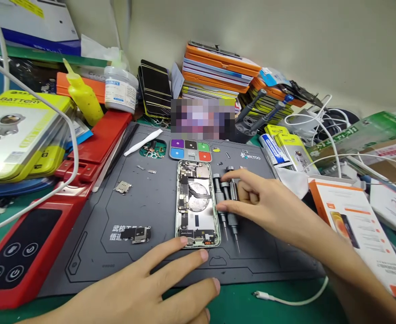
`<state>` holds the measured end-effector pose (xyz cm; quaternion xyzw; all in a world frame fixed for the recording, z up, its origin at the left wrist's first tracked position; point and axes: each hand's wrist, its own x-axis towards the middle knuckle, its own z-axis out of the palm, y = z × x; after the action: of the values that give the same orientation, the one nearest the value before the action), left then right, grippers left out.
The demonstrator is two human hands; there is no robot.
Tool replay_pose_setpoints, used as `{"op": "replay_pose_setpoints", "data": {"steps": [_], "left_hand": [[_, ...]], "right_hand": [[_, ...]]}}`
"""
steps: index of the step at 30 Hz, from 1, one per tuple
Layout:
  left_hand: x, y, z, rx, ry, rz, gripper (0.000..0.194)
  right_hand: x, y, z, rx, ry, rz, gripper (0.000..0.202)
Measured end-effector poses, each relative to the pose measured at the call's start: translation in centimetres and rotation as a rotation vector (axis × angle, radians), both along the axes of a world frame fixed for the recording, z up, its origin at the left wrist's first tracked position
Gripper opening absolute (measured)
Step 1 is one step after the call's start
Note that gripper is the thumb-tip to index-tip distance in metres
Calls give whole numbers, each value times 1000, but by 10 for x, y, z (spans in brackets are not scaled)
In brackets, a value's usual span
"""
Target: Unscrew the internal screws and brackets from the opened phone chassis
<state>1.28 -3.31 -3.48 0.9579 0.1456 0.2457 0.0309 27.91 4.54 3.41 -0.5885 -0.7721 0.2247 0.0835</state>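
An opened phone housing (pixel 198 202) lies upright on the grey work mat, its metal back plate, ring coil and flex cables exposed. My left hand (pixel 157 283) has its fingers spread, and the index fingertip rests at the phone's lower left corner. Several precision screwdrivers (pixel 232 218) lie side by side just right of the phone, tips toward me. Over their handles is my right hand (pixel 257 198), thumb and index finger apart, the other fingers curled. Whether its fingertips touch a handle is hard to see. A metal-shielded phone part (pixel 140 234) lies left of the phone.
Beyond the phone sits a coloured magnetic screw tray (pixel 191 150). A white pry stick (pixel 143 142) and a SIM tray reader (pixel 122 186) lie left. A red device (pixel 18 252) borders the left; a phone box (pixel 356 229) and a cable plug (pixel 261 295) are at right.
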Motion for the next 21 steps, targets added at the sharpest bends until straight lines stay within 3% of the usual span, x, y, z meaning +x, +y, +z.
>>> {"op": "replay_pose_setpoints", "data": {"steps": [7, 11, 17, 21], "left_hand": [[-1, 0, -4, -1, 10, 6, 15], [0, 1, -2, 10, -1, 35, 23], [-2, 4, 7, 3, -21, 34, 27], [0, 2, 2, 8, -47, 57, 21]], "right_hand": [[6, 5, 2, -199, 167, -18, 33], [7, 7, 6, -204, 275, -10, 27], [2, 0, 13, 408, 374, -108, 21], [-3, -3, 4, 585, 389, -38, 27]]}}
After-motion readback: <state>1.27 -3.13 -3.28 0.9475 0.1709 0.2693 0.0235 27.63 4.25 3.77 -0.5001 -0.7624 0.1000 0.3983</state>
